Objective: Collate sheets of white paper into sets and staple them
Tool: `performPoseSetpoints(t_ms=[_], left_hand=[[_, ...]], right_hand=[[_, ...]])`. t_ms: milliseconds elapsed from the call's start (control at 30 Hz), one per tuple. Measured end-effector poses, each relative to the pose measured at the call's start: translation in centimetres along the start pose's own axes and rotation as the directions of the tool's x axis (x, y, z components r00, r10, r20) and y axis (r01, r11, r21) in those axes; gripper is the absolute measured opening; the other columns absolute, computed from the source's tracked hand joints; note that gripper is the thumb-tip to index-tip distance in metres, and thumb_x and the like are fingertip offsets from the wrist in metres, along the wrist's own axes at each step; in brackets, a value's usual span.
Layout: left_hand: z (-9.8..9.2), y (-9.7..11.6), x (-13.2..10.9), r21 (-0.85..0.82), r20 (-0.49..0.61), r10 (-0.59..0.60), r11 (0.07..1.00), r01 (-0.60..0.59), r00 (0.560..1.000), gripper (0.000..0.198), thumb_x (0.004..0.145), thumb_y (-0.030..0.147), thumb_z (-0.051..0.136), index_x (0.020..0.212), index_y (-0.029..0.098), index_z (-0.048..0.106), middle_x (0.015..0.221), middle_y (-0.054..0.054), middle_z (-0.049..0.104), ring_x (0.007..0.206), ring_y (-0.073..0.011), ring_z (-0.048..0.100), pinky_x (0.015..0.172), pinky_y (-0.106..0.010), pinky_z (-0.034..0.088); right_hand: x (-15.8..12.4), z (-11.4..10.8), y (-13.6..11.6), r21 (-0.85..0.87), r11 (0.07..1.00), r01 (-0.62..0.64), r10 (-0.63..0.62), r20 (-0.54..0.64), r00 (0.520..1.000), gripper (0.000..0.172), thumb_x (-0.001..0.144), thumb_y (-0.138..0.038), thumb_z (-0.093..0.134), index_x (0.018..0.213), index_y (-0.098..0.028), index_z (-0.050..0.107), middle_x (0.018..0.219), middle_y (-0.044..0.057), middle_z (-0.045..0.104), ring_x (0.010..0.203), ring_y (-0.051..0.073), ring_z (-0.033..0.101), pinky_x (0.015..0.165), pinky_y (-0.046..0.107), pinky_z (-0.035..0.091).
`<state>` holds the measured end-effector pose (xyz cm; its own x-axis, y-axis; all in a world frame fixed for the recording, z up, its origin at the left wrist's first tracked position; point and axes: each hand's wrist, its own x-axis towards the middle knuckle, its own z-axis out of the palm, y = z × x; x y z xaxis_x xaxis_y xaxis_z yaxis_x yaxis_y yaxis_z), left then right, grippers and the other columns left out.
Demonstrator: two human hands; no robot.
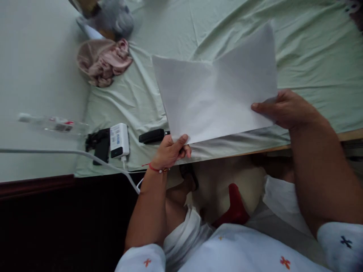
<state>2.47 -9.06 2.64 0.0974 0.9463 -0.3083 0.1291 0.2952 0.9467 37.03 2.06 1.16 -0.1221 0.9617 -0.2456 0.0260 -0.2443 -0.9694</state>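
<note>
A large white sheet of paper (218, 94) is held up over the green cloth, with a shallow bend down its middle. My left hand (171, 151) pinches its near left corner, thumb on top; a red string bracelet circles that wrist. My right hand (286, 107) grips the right edge, thumb on the upper face and the other fingers hidden beneath. A black stapler-like object (153, 136) lies just left of the paper, close to my left hand.
The green sheet (312, 68) covers a bed-like surface. Left of me are a white power bank (119, 139) with a cable, a clear plastic bottle (62, 125) and a grey curved bar (70, 152). Pink cloth (109, 62) lies farther back. Something red (234, 207) is below the edge.
</note>
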Motion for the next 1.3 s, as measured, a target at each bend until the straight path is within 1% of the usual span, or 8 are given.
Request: performPoseSetpoints(t_ms=[167,333,467,600,733,967,1200,1300], left_hand=[[-0.4,-0.7,-0.4,0.0,-0.022,-0.037,0.999,0.037,0.999,0.072,0.081,0.078,0.08,0.048,0.016,0.064,0.042,-0.007,0.058,0.033,-0.0058,0.039,0.033,-0.021,0.021],[0.2,-0.4,-0.6,-0.174,-0.052,-0.135,0.977,0.124,0.989,0.069,0.074,0.08,0.084,0.059,0.016,0.064,0.043,-0.004,0.058,0.031,-0.0043,0.034,0.031,-0.021,0.016],[0.8,-0.7,-0.3,-0.361,-0.047,-0.243,0.909,0.211,0.969,0.059,0.071,0.06,0.096,0.064,0.017,0.057,0.049,0.0,0.061,0.034,-0.0011,0.033,0.036,-0.016,0.022],[1.2,-1.2,-0.2,-0.455,-0.13,-0.251,0.875,0.167,0.959,0.048,0.074,0.042,0.097,0.074,0.016,0.057,0.061,0.0,0.07,0.039,-0.0007,0.04,0.042,-0.014,0.031],[1.5,-1.5,-1.0,-0.36,-0.232,-0.209,0.926,0.116,0.95,0.041,0.082,0.043,0.092,0.083,0.015,0.061,0.066,-0.003,0.074,0.04,-0.002,0.043,0.041,-0.014,0.026],[0.8,-1.8,-2.2,-0.201,-0.356,-0.142,0.977,0.073,0.924,0.045,0.077,0.05,0.091,0.077,0.016,0.061,0.065,-0.003,0.074,0.039,-0.0024,0.042,0.04,-0.016,0.026],[-0.3,-2.2,-3.1,0.005,-0.477,-0.058,0.998,0.069,0.877,0.035,0.083,0.049,0.082,0.078,0.019,0.064,0.065,-0.002,0.074,0.04,-0.0064,0.043,0.038,-0.019,0.028],[-1.1,-2.8,-3.4,0.117,-0.567,0.04,0.993,0.032,0.823,0.025,0.089,0.041,0.075,0.082,0.019,0.066,0.066,-0.001,0.074,0.041,-0.0068,0.042,0.04,-0.02,0.028]], right_hand=[[0.0,-0.1,0.3,-0.025,0.997,0.072,-0.072,0.029,0.997,0.02,0.072,-0.029,0.096,0.074,-0.02,0.078,0.08,0.001,0.076,0.067,0.013,0.064,0.064,0.028,0.058],[0.4,0.4,0.4,0.03,0.999,0.037,-0.037,-0.008,0.999,0.022,0.069,-0.022,0.097,0.073,-0.019,0.076,0.083,0.003,0.076,0.069,0.014,0.065,0.068,0.029,0.059],[0.7,1.1,0.2,0.064,0.998,-0.007,0.011,-0.065,0.998,0.024,0.066,-0.015,0.094,0.065,-0.019,0.071,0.077,0.003,0.074,0.065,0.012,0.062,0.06,0.027,0.057],[0.8,1.6,-0.2,-0.041,0.999,-0.018,0.015,-0.061,0.998,0.022,0.07,-0.017,0.093,0.065,-0.021,0.072,0.07,0.001,0.069,0.06,0.013,0.057,0.059,0.03,0.059],[1.0,1.9,-0.6,-0.113,0.991,-0.078,0.068,-0.089,0.994,0.023,0.074,-0.011,0.087,0.061,-0.021,0.071,0.064,0.0,0.064,0.055,0.011,0.051,0.053,0.028,0.053],[1.1,2.7,-1.0,-0.01,0.99,-0.143,0.142,-0.087,0.986,0.029,0.076,-0.008,0.085,0.062,-0.02,0.063,0.059,-0.001,0.06,0.048,0.01,0.052,0.035,0.019,0.036],[0.4,4.9,-2.6,-0.087,0.97,-0.226,0.217,-0.102,0.971,0.03,0.086,-0.001,0.073,0.064,-0.018,0.062,0.06,-0.002,0.056,0.052,0.009,0.051,0.037,0.018,0.036],[0.2,5.9,-3.0,-0.086,0.968,-0.235,0.221,-0.15,0.964,0.03,0.086,0.0,0.074,0.065,-0.018,0.062,0.063,-0.002,0.055,0.055,0.009,0.048,0.041,0.018,0.034]])
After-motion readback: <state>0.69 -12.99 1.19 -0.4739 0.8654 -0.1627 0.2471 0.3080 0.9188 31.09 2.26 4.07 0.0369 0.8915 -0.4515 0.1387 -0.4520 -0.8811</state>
